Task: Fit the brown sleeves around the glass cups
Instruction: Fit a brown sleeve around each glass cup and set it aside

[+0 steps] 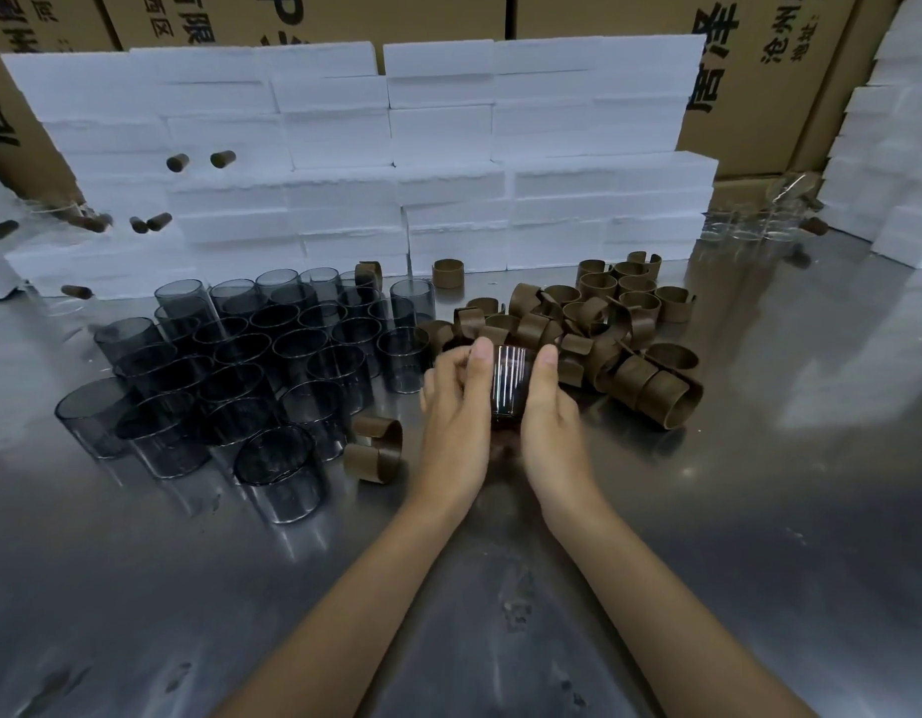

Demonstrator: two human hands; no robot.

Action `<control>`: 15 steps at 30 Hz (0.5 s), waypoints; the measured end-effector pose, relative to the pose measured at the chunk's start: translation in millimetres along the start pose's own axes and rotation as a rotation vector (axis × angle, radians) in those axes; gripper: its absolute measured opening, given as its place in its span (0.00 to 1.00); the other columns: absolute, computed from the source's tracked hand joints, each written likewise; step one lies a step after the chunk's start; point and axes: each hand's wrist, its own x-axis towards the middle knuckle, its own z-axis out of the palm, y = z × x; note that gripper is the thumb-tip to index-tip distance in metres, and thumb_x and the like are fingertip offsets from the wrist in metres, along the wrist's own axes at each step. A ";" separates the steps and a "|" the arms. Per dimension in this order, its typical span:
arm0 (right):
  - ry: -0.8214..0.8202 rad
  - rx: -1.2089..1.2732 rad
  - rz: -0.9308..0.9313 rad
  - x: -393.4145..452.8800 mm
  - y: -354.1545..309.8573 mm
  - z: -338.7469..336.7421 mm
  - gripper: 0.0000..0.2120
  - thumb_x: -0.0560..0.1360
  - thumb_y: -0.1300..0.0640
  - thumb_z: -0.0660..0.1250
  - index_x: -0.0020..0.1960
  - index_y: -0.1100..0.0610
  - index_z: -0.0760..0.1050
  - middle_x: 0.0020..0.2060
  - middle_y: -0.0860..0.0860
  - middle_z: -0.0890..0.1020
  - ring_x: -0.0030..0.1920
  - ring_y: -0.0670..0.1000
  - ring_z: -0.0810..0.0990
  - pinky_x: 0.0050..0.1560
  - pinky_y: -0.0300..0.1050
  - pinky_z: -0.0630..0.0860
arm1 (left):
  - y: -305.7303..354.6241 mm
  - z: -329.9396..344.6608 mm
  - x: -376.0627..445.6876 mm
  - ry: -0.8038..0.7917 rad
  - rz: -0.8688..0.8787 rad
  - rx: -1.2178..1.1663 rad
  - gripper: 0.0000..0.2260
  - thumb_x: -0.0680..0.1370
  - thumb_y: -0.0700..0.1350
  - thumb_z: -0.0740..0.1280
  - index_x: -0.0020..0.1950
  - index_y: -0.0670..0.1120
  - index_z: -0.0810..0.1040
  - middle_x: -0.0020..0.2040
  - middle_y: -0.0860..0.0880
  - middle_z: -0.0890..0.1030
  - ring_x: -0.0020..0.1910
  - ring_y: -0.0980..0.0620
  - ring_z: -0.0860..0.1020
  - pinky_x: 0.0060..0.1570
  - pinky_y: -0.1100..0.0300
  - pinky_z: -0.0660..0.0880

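Now | left hand (456, 417), right hand (552, 412) clasp glass cup (510, 386) | base hidden

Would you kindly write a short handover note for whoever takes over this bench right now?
Left hand and right hand together hold one glass cup; whether it wears a sleeve I cannot tell.
Bare grey cups stand on the steel table, left of the hands.
Loose brown sleeves are piled on the right; two more lie by the left hand.
Left: nearly all cups.

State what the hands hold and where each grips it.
One glass cup, tilted, between both hands: left hand on its left side, right hand on its right side.
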 end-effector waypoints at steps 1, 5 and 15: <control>0.003 -0.022 -0.007 1.5 0.7 0.9 0.25 0.86 0.41 0.48 0.48 0.47 0.82 0.41 0.44 0.85 0.42 0.32 0.82 0.41 0.25 0.73 | -2.9 -0.4 -0.8 0.059 0.040 -0.002 0.20 0.78 0.69 0.52 0.55 0.59 0.74 0.55 0.57 0.74 0.62 0.57 0.72 0.66 0.55 0.69; -0.010 -0.110 -0.119 10.6 -0.7 2.4 0.19 0.88 0.51 0.52 0.48 0.48 0.80 0.43 0.44 0.84 0.43 0.35 0.82 0.42 0.26 0.74 | -11.3 -8.4 5.0 0.138 0.139 -0.032 0.14 0.88 0.50 0.53 0.60 0.48 0.77 0.54 0.51 0.80 0.59 0.50 0.78 0.62 0.50 0.75; -0.354 -0.023 0.189 37.6 -15.9 21.6 0.35 0.67 0.27 0.71 0.66 0.46 0.78 0.60 0.48 0.84 0.61 0.50 0.83 0.64 0.56 0.80 | -12.5 -18.6 19.6 0.016 -0.144 -0.312 0.19 0.77 0.74 0.58 0.53 0.69 0.84 0.55 0.59 0.86 0.55 0.65 0.82 0.49 0.71 0.79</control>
